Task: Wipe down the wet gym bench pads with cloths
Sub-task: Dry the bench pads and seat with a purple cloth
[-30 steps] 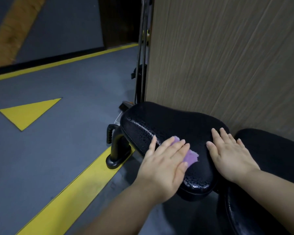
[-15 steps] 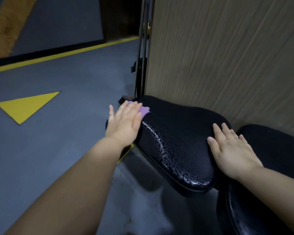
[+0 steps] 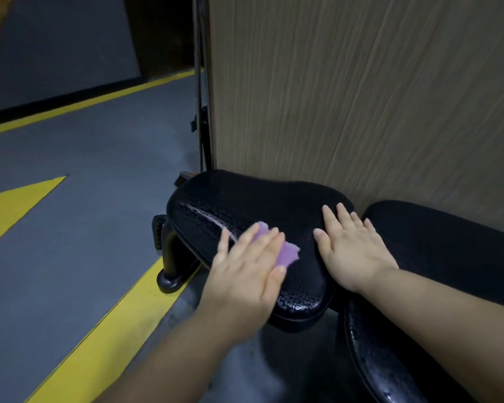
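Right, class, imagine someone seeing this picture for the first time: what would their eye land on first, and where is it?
The purple cloth stands out most, pressed under the flat left hand on the near part of the glistening black bench pad at centre. The right hand lies flat on the pad's right end. On the grey floor to the left, a yellow triangle and a yellow stripe also draw the eye.

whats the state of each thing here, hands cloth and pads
left hand, flat, pressing the purple cloth down
right hand, flat, resting on the seat pad
purple cloth, pinned on the seat pad, mostly covered
seat pad, glistening wet along its near edge
second pad, droplets on its near part
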Demonstrator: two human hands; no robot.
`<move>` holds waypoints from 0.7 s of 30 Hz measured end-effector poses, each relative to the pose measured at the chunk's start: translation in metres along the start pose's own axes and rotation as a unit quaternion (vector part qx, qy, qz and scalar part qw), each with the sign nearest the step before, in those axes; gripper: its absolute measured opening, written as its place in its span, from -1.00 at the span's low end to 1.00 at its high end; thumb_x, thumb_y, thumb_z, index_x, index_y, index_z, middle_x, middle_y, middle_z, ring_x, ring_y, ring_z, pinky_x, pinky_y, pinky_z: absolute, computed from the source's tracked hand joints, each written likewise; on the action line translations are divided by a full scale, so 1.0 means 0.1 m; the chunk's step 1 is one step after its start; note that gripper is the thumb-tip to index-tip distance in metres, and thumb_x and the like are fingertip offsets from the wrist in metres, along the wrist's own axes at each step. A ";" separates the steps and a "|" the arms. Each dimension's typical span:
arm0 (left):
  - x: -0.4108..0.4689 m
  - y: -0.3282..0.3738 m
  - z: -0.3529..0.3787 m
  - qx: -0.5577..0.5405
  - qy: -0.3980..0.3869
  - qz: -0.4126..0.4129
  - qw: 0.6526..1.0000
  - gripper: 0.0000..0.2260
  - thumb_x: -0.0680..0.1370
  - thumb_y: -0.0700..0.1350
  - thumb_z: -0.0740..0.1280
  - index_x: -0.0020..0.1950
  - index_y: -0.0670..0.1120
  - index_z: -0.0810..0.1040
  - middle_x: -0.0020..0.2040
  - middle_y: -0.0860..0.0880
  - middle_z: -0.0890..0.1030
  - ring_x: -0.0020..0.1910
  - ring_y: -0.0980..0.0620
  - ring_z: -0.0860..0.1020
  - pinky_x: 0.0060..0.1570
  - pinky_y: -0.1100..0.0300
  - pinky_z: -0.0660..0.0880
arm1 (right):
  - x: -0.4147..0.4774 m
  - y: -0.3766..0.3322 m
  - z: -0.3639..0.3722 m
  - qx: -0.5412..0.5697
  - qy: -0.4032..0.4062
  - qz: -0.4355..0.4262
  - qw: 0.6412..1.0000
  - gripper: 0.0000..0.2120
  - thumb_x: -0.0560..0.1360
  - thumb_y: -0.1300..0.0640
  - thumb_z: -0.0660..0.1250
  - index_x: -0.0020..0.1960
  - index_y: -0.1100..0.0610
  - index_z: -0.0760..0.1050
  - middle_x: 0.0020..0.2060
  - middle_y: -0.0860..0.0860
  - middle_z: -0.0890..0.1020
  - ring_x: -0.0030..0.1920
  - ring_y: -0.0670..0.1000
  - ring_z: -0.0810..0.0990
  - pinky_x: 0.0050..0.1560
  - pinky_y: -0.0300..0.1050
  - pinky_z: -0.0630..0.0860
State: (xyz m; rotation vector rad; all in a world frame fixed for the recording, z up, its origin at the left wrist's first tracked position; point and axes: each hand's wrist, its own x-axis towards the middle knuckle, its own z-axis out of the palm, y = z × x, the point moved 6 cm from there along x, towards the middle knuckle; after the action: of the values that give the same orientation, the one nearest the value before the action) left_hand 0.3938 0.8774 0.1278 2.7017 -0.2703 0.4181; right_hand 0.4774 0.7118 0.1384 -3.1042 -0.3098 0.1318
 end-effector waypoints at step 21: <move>0.68 -1.32 -0.29 0.075 -0.023 -0.203 0.976 -0.55 0.68 0.09 -0.11 0.58 0.09 0.13 0.57 0.15 0.14 0.56 0.11 -0.02 0.49 0.02 -0.30 | 0.00 0.00 0.00 0.002 -0.002 -0.005 1.000 -0.42 0.63 -0.15 -0.22 0.58 0.04 -0.19 0.57 0.10 -0.11 0.56 0.13 -0.08 0.54 0.06 -0.13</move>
State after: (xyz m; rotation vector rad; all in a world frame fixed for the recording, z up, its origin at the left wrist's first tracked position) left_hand 0.4824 1.0003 0.1294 2.8177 0.3133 0.2617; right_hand 0.4776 0.7116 0.1380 -3.0993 -0.3238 0.1376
